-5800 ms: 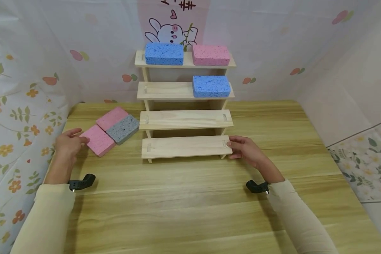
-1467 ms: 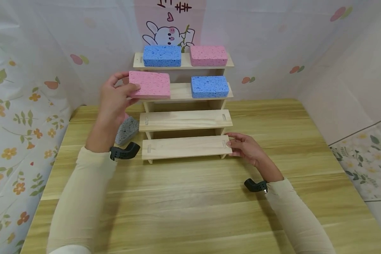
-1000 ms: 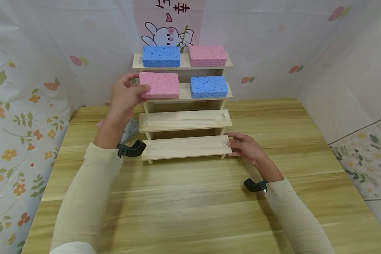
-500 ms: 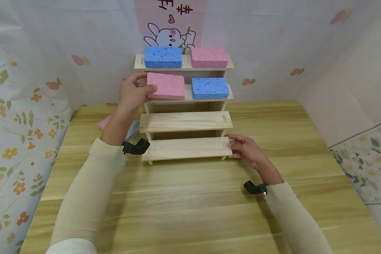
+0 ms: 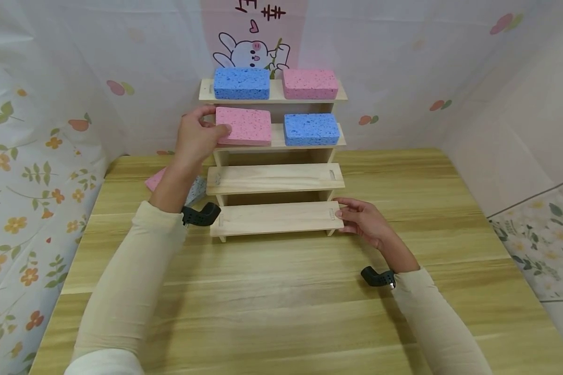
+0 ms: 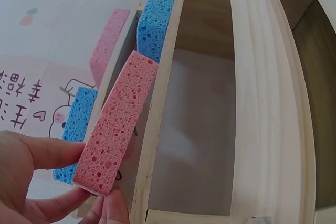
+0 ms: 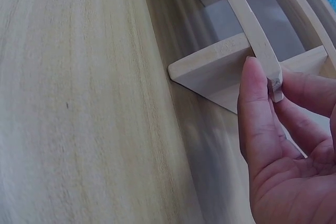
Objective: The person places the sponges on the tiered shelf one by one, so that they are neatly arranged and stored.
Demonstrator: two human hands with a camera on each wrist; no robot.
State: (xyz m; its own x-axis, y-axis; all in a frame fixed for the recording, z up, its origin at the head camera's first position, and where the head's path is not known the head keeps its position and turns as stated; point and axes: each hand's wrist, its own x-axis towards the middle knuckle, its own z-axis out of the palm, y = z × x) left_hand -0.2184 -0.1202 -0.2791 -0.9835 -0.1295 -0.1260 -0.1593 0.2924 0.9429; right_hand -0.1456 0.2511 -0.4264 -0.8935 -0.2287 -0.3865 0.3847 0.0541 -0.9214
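Observation:
My left hand (image 5: 196, 136) pinches a pink sponge (image 5: 247, 126) by its left end, at the left half of the second shelf from the top. In the left wrist view that pink sponge (image 6: 118, 124) stands slanted over the shelf board, thumb and fingers at its near end. Beside it on the same shelf lies a blue sponge (image 5: 311, 129). The top shelf bears another blue sponge (image 5: 241, 83) and a pink one (image 5: 310, 84). My right hand (image 5: 363, 221) grips the right end of the lowest board of the wooden stepped rack (image 5: 274, 219), thumb and fingers on either side.
On the wooden table (image 5: 281, 302), left of the rack, lie a grey sponge (image 5: 196, 191) and a pink sponge (image 5: 155, 179), partly hidden by my left forearm. A patterned cloth (image 5: 394, 62) hangs behind the rack, and a flowered one (image 5: 23, 182) on the left.
My left hand has taken the nearest pink sponge from the table and carried it up and right to the second shelf; over the last half second it barely moves. The right hand stays put.

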